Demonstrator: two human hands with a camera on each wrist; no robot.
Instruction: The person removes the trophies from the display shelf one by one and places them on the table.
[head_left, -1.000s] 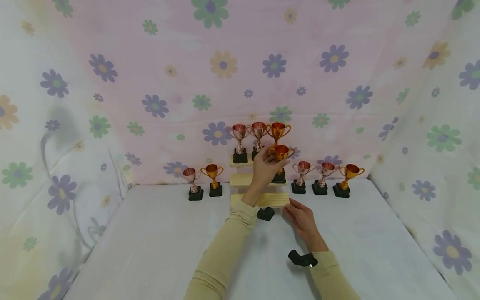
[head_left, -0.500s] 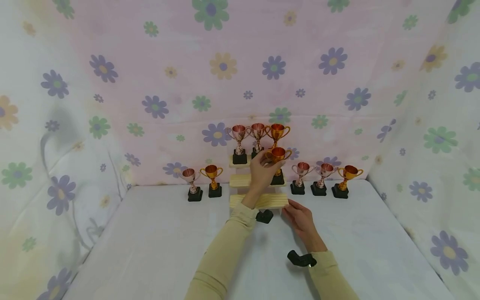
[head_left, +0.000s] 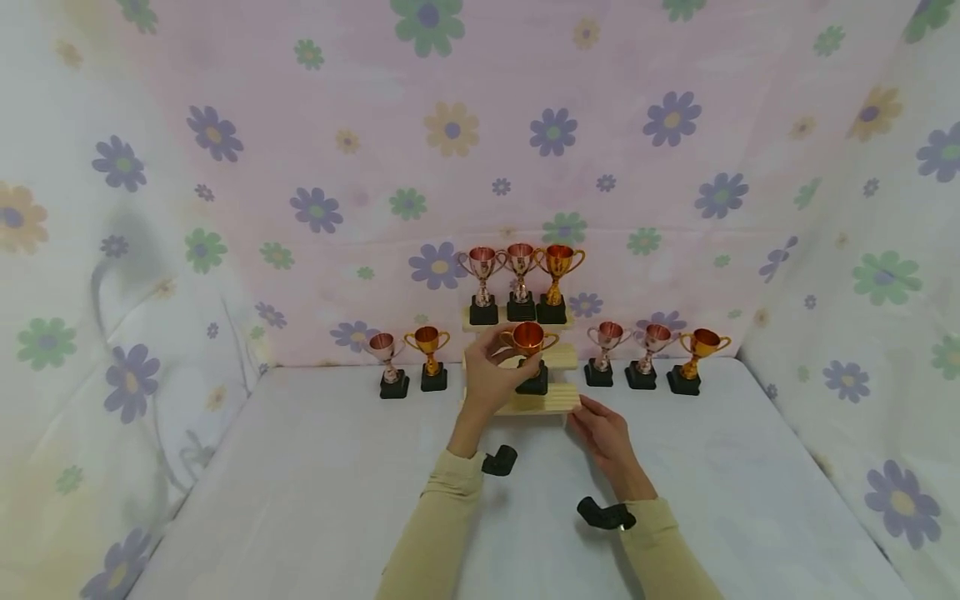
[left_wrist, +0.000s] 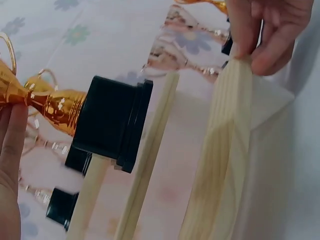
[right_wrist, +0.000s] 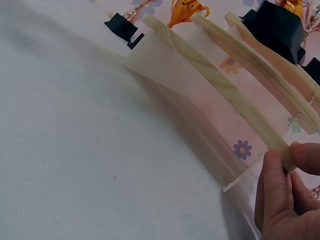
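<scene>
I've L hand [head_left: 487,379] fingers clamped on gold trophy [head_left: 529,335], base [head_left: 535,384] left free, R hand [head_left: 604,435] fingers pinching wooden rack [head_left: 553,399] (prob. steadying it).

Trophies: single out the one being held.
The gold trophy gripped by the left hand; the three trophies on the top step and the five trophies on the table stand untouched.

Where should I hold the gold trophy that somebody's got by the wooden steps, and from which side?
Probably the slim stem of the gold trophy, just under the cup. It's narrower than the cup above and the black base below. I'd come level from the person's left: it's upright, with wooden steps behind and below, and this leaves the underside free.
</scene>
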